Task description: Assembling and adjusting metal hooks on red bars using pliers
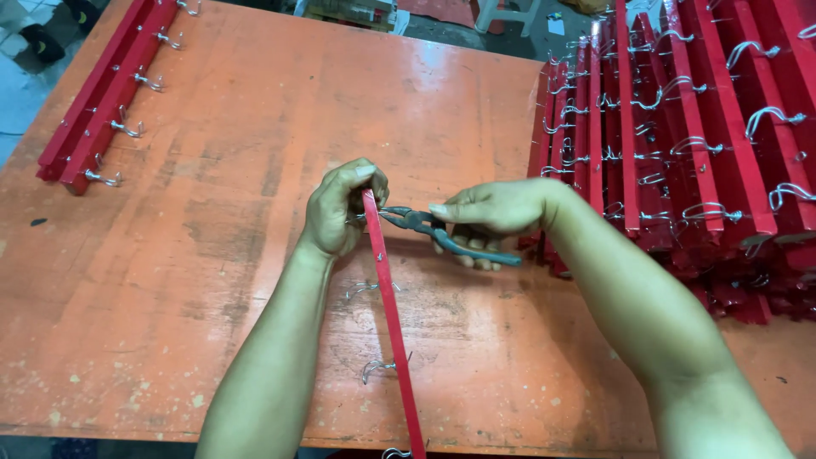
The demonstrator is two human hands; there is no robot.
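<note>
My left hand [338, 208] grips the far end of a thin red strip [392, 314] that runs from the hand toward me, past the table's near edge. Several bent wire hooks [376, 367] stick out of the strip on its left side. My right hand [493, 212] is closed around the teal handles of a pair of pliers [438, 231]. The plier jaws point left and meet the strip just below my left thumb, at a wire piece there.
The work lies on a worn orange table [212, 255]. A big heap of red strips with wire hooks [680, 144] fills the right side. Two or three more hooked red strips [106, 93] lie at the far left. Floor and white chair legs show beyond the far edge.
</note>
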